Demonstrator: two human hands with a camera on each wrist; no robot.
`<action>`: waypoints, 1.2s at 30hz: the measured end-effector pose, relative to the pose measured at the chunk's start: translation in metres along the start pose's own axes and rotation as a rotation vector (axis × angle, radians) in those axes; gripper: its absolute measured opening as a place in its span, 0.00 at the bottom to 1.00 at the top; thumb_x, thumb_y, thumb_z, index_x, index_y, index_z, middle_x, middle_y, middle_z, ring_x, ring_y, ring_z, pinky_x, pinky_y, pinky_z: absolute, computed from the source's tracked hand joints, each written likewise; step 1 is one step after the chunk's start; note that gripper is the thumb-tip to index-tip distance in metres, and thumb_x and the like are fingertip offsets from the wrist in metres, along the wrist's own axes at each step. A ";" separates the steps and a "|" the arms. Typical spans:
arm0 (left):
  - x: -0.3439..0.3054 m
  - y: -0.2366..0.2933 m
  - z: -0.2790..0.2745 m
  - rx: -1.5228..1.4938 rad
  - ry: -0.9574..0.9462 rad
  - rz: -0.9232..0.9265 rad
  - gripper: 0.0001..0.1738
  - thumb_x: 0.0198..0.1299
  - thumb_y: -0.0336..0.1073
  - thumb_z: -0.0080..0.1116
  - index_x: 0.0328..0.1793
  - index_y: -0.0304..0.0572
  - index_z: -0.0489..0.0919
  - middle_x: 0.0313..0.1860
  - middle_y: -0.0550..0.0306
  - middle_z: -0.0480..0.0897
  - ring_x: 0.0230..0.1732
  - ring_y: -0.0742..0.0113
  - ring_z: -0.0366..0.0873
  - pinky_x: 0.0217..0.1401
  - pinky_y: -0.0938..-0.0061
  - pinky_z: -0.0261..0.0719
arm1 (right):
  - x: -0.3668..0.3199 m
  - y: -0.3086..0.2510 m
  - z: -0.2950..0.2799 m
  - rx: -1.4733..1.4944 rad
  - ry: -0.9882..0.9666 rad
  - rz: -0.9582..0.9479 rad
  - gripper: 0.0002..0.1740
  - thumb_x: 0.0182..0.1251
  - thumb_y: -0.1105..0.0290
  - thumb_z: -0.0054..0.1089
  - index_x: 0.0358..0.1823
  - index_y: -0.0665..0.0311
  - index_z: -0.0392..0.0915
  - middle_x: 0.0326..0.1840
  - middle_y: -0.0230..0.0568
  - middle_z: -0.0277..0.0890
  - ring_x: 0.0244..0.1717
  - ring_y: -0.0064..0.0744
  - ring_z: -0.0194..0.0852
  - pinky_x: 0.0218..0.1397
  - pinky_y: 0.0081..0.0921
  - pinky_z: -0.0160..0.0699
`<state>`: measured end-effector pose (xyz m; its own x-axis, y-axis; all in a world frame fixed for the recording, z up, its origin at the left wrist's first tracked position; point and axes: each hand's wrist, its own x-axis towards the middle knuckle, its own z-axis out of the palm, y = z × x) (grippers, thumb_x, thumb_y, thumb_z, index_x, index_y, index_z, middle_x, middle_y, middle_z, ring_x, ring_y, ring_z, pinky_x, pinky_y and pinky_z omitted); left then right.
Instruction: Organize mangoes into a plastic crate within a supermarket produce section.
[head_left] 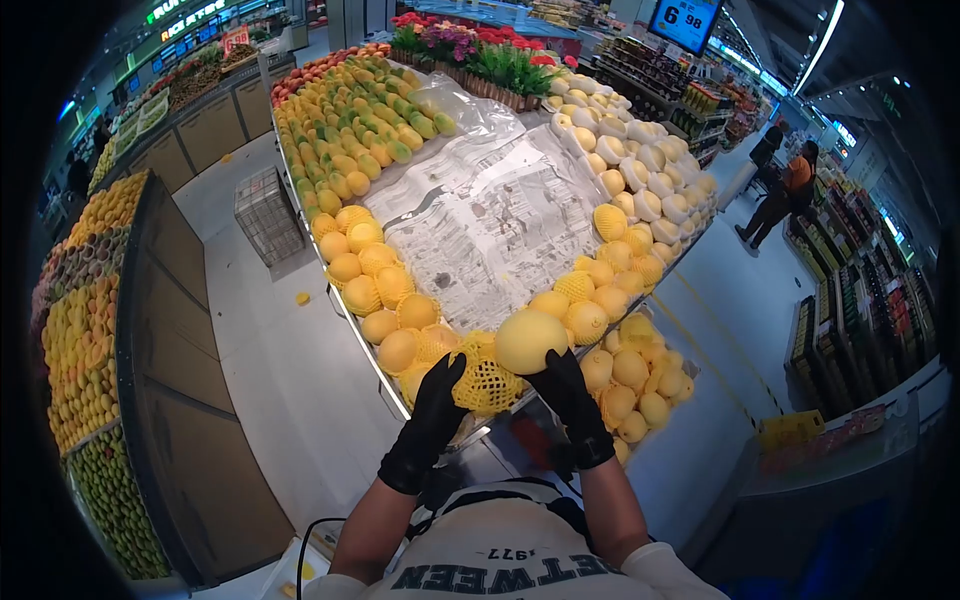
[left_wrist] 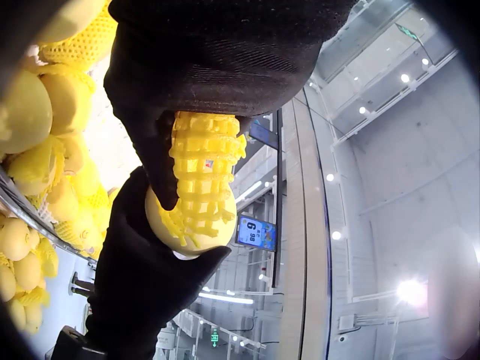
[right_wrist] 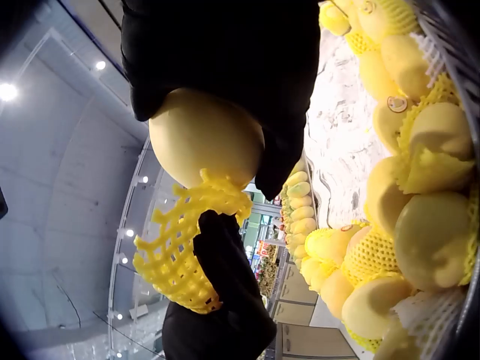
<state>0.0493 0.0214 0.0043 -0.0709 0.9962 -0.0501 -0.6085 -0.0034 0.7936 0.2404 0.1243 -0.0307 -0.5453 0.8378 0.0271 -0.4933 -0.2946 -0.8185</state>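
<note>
In the head view my black-gloved left hand [head_left: 438, 398] holds a yellow foam net sleeve [head_left: 487, 378] at its left side. My gloved right hand [head_left: 565, 388] grips a smooth yellow melon [head_left: 532, 341] from below and the right. Both are held over the near corner of the fruit stand. From the right wrist, the bare melon [right_wrist: 201, 139] shows with its lower end at the mouth of the net [right_wrist: 172, 251]. Seen from the left wrist, the net [left_wrist: 202, 169] overlaps much of the melon, its loose ends spread over the rind.
Netted yellow melons [head_left: 362, 235] line the stand's edges around a newspaper-covered middle [head_left: 490, 220]. Papayas [head_left: 350, 125] lie at the back left, pale wrapped fruit [head_left: 650, 165] at the right. More melons [head_left: 635, 375] are piled low on the right. A crate [head_left: 268, 215] stands on the floor.
</note>
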 end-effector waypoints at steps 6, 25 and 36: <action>0.018 -0.046 0.022 -0.231 0.096 -0.168 0.24 0.75 0.46 0.46 0.67 0.35 0.68 0.56 0.50 0.80 0.54 0.59 0.82 0.56 0.66 0.82 | -0.021 -0.019 -0.060 0.449 0.034 0.097 0.37 0.77 0.48 0.43 0.76 0.65 0.50 0.76 0.55 0.52 0.75 0.53 0.53 0.78 0.53 0.54; 0.071 -0.172 0.108 0.046 0.305 -0.079 0.17 0.71 0.41 0.53 0.58 0.35 0.74 0.49 0.55 0.81 0.48 0.67 0.82 0.51 0.71 0.81 | -0.108 -0.084 -0.214 0.430 0.264 0.063 0.32 0.72 0.61 0.56 0.69 0.72 0.59 0.66 0.53 0.67 0.66 0.49 0.69 0.69 0.47 0.71; 0.098 -0.259 0.154 0.385 0.392 -0.049 0.14 0.63 0.31 0.62 0.52 0.31 0.78 0.45 0.55 0.83 0.43 0.68 0.82 0.47 0.73 0.80 | -0.142 -0.094 -0.250 0.061 0.216 0.213 0.30 0.68 0.62 0.62 0.67 0.69 0.66 0.60 0.43 0.74 0.58 0.34 0.75 0.63 0.31 0.75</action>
<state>0.3215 0.1329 -0.1124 -0.3837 0.8872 -0.2561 -0.2906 0.1472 0.9454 0.5337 0.1478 -0.1004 -0.4874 0.8305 -0.2697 -0.4266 -0.4960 -0.7563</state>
